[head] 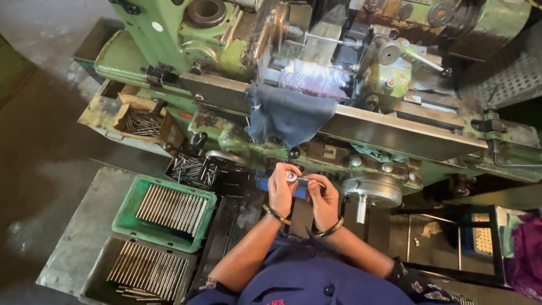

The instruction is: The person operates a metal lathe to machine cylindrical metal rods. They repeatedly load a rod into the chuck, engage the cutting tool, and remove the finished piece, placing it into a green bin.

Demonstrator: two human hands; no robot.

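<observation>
My left hand (280,191) and my right hand (323,199) are close together in front of a green lathe (226,101). Between them I hold a small measuring tool (291,177) with a round metal dial and a blue body. My left fingers wrap the dial end. My right fingers pinch a thin metal rod (314,182) at the tool's other end. Both wrists wear thin bangles. My dark blue sleeves fill the bottom of the view.
A green tray (131,199) and a dark tray (101,265) at the lower left hold rows of metal rods. More loose rods lie in a black tray (192,169) and a box (141,121). A blue cloth (288,116) hangs over the lathe bed. A handwheel (372,192) is at my right.
</observation>
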